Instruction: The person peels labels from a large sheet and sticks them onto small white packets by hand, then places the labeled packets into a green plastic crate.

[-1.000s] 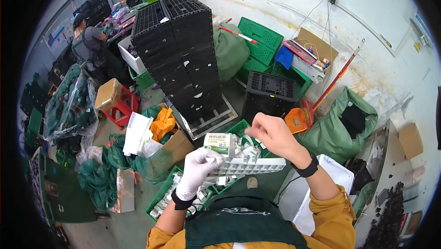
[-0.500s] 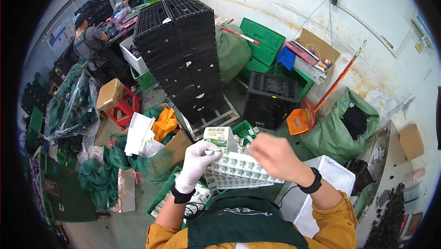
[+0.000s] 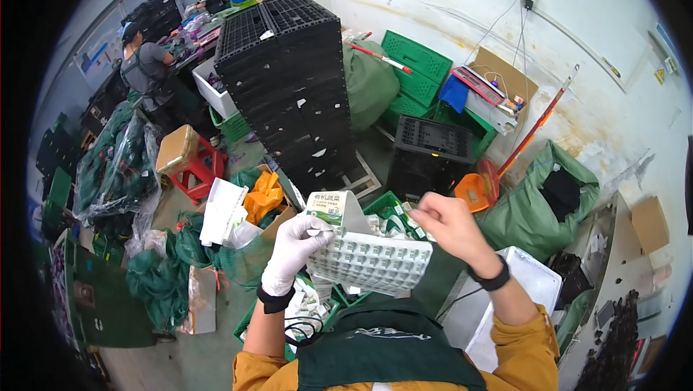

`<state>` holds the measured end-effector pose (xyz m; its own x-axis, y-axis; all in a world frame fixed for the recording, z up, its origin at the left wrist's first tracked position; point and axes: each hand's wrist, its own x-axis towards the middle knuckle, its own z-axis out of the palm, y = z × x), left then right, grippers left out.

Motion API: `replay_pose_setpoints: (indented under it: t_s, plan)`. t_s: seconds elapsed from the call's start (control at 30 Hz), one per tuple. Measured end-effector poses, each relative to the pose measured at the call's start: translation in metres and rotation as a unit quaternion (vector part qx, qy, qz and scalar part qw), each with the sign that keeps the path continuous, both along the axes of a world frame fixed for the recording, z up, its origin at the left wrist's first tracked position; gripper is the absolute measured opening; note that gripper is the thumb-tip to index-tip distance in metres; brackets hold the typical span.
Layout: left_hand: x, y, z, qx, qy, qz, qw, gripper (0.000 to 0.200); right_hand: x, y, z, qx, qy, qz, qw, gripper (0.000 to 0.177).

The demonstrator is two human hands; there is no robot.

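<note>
My left hand [image 3: 294, 250], in a white glove, pinches the left edge of a sheet of small labels [image 3: 372, 259] printed in rows. A green and white printed card or label strip [image 3: 329, 208] stands up just beyond the same fingers. My right hand [image 3: 449, 223], bare, is raised to the right of the sheet with its fingers curled together; whether something small is between them cannot be made out. Beneath the sheet, a green crate [image 3: 333, 313] holds many small white and green packs [image 3: 307, 308].
A tall stack of black crates [image 3: 289, 80] stands ahead. To the right are a white foam box [image 3: 530, 275], a green sack [image 3: 530, 207] and an orange dustpan [image 3: 473, 190]. A red stool [image 3: 198, 174] is at left; two people [image 3: 148, 66] work at the back left.
The label sheet now faces up more fully, its rows more exposed. My right hand has moved off the sheet, to the right and slightly up. My left hand has shifted slightly left.
</note>
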<state>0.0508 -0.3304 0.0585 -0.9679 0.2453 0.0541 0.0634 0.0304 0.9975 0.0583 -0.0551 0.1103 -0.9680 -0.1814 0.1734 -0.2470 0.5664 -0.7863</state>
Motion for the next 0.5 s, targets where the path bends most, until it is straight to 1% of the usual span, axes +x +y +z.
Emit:
replay_pose_setpoints:
  t_s: [0.07, 0.13, 0.17, 0.2, 0.23, 0.27, 0.33, 0.37, 0.4, 0.43, 0.47, 0.5]
  plan:
    - [-0.001, -0.006, 0.004, -0.014, -0.011, -0.004, 1.000, 0.004, 0.007, 0.016, 0.008, 0.145, 0.088, 0.039, 0.985, 0.025]
    - [0.001, -0.003, 0.005, -0.030, -0.027, -0.018, 0.999, 0.005, 0.011, 0.012, 0.014, 0.202, 0.142, 0.080, 0.966, 0.027]
    - [0.000, 0.002, 0.006, -0.038, 0.004, -0.040, 0.998, 0.005, 0.011, 0.008, 0.015, 0.202, 0.140, 0.076, 0.966, 0.027]
    - [-0.001, 0.006, 0.007, -0.047, 0.036, -0.062, 0.996, 0.005, 0.009, 0.000, 0.016, 0.209, 0.137, 0.106, 0.963, 0.029]
    - [-0.001, 0.009, 0.009, -0.043, 0.044, -0.088, 0.994, 0.006, 0.007, -0.007, 0.018, 0.215, 0.136, 0.136, 0.958, 0.031]
    - [0.000, 0.013, 0.007, -0.052, 0.044, -0.097, 0.993, 0.007, 0.001, -0.014, 0.016, 0.215, 0.135, 0.130, 0.958, 0.031]
    - [0.004, 0.019, 0.012, -0.037, 0.015, -0.124, 0.992, 0.007, -0.015, -0.026, 0.002, 0.150, -0.015, 0.189, 0.970, 0.031]
    - [0.004, 0.022, 0.007, -0.016, 0.017, -0.135, 0.991, 0.007, -0.018, -0.033, -0.005, 0.149, -0.014, 0.185, 0.971, 0.031]
    - [0.005, 0.026, 0.012, -0.030, 0.082, -0.153, 0.984, 0.007, -0.019, -0.041, -0.012, 0.033, -0.015, 0.191, 0.981, 0.030]
    - [0.006, 0.029, 0.012, -0.023, 0.061, -0.151, 0.986, 0.007, -0.018, -0.045, -0.015, -0.084, -0.017, 0.195, 0.977, 0.029]
    - [0.007, 0.032, 0.012, -0.016, 0.039, -0.148, 0.988, 0.006, -0.020, -0.044, -0.015, -0.085, -0.018, 0.195, 0.977, 0.029]
    - [0.008, 0.032, 0.008, -0.016, 0.038, -0.148, 0.988, 0.006, -0.023, -0.042, -0.013, -0.089, -0.057, 0.173, 0.979, 0.027]
